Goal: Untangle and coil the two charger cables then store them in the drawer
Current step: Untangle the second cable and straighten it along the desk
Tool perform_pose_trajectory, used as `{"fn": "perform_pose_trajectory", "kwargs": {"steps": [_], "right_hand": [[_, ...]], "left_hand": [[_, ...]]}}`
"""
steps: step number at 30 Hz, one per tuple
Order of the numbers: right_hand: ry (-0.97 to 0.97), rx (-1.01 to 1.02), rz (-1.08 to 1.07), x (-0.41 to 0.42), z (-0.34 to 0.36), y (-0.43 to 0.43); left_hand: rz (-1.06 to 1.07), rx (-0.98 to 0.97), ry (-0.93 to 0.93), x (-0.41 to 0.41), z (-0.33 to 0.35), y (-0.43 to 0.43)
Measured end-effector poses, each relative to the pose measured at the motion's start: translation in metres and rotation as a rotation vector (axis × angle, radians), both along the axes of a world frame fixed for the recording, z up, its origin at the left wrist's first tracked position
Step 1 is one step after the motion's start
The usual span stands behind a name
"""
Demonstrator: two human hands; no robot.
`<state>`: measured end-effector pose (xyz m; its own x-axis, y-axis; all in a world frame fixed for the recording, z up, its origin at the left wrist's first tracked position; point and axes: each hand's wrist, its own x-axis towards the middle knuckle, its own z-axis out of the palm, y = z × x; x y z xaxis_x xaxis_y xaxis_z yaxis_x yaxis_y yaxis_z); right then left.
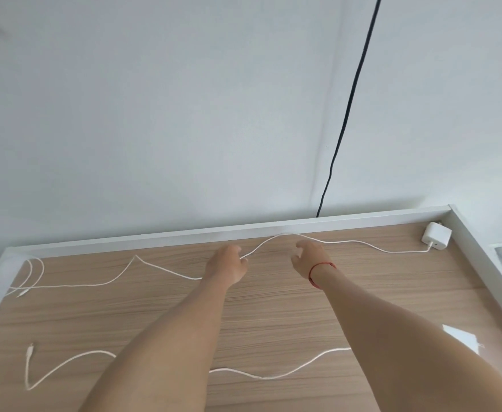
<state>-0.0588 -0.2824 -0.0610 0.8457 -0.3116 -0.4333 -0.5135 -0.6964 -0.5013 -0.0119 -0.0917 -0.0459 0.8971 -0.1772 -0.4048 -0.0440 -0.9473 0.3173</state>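
Two white charger cables lie stretched out on a wooden table (273,307). The far cable (362,243) runs along the back rim from a white charger block (436,235) at the right to loose loops at the far left. My left hand (229,264) pinches this cable near its middle and lifts it slightly. My right hand (310,257), with a red string at the wrist, hovers just right of it with fingers loosely curled and holds nothing. The near cable (273,376) snakes across the front, partly hidden under my forearms. No drawer is in view.
A white raised rim (273,227) borders the table's back and right side. A black cord (351,108) hangs down the white wall behind the table. A white flat object (464,337) lies at the right, partly hidden by my right arm.
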Motion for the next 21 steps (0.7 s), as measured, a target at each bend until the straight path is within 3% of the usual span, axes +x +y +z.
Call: {"fn": "perform_pose_trajectory", "kwargs": {"steps": [12,21], "right_hand": [[-0.183,-0.102,-0.171,-0.078,0.070,0.012],[-0.147,-0.135,-0.316,-0.143,0.081,-0.026]], "left_hand": [[-0.210,-0.030,-0.074,-0.055,0.072,-0.020],[-0.363,-0.065,-0.075,-0.092,0.088,-0.065]]}}
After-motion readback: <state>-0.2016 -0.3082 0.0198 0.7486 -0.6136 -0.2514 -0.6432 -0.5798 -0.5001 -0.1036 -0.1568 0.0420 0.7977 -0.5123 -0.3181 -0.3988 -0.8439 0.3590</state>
